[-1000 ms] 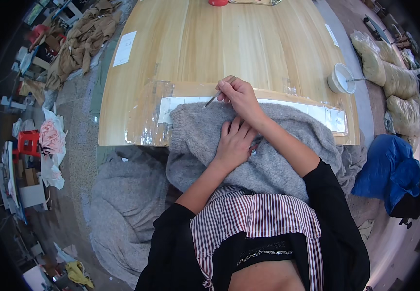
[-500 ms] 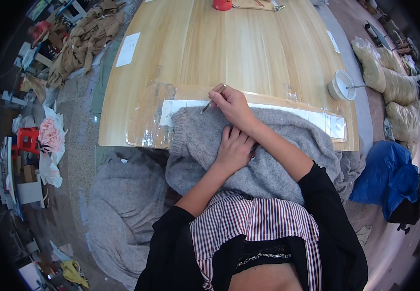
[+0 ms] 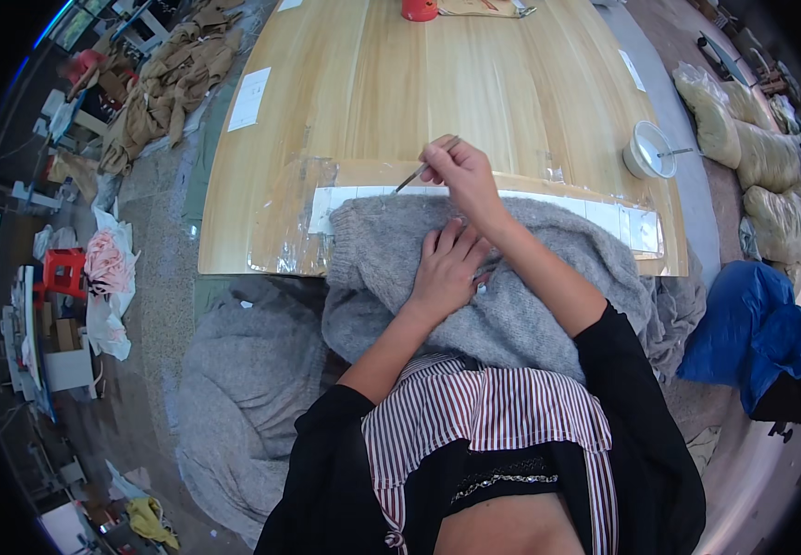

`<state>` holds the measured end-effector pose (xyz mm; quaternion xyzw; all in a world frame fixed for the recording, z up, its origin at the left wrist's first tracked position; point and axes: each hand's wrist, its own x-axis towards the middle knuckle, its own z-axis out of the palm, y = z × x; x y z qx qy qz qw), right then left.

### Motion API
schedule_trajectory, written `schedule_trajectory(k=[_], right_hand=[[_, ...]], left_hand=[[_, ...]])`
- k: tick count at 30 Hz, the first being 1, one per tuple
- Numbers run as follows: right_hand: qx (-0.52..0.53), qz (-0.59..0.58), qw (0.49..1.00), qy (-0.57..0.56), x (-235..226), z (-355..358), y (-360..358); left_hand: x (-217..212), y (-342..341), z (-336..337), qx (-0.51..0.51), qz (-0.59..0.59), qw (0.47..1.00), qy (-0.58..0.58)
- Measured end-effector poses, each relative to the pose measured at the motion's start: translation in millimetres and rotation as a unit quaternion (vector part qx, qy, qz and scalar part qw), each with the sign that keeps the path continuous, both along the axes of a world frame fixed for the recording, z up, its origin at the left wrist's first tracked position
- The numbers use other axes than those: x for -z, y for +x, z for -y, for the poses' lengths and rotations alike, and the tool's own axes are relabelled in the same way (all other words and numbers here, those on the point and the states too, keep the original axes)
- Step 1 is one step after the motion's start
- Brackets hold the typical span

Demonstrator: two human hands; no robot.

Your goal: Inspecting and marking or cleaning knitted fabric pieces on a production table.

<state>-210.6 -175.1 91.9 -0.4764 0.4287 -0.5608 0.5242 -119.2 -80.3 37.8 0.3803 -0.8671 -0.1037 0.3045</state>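
A grey knitted garment lies over the near edge of a wooden table and hangs down toward my lap. My left hand presses flat on the knit, fingers spread. My right hand is raised just past the garment's far edge and pinches a thin metal needle-like tool that points down to the left. A long white strip under clear tape runs along the table beneath the garment's top edge.
A small white bowl with a stick in it stands at the table's right edge, a red cup at the far end. Grey knitwear is heaped on the floor at my left. Filled sacks and a blue cloth lie to the right.
My right hand with the tool has lifted and drawn away from the garment's far edge toward the table's middle. The left hand has stayed pressed on the knit.
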Motion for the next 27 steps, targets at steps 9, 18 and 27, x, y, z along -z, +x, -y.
schedule_trajectory(k=[9,18,27], right_hand=[[0.354,-0.084,0.924,-0.120,-58.6,-65.1,-214.6],[0.500,-0.426,0.749,0.085,-9.9,-47.2,-362.4],[0.525,-0.127,0.841,-0.009,16.4,-99.7,-325.0]], left_hand=[[0.3,94.2,-52.5,-0.249,-0.238,0.938,0.048],[103.7,190.6,-23.4,-0.242,-0.403,0.775,0.421],[45.0,205.1,-60.2,-0.220,-0.019,0.945,0.240]])
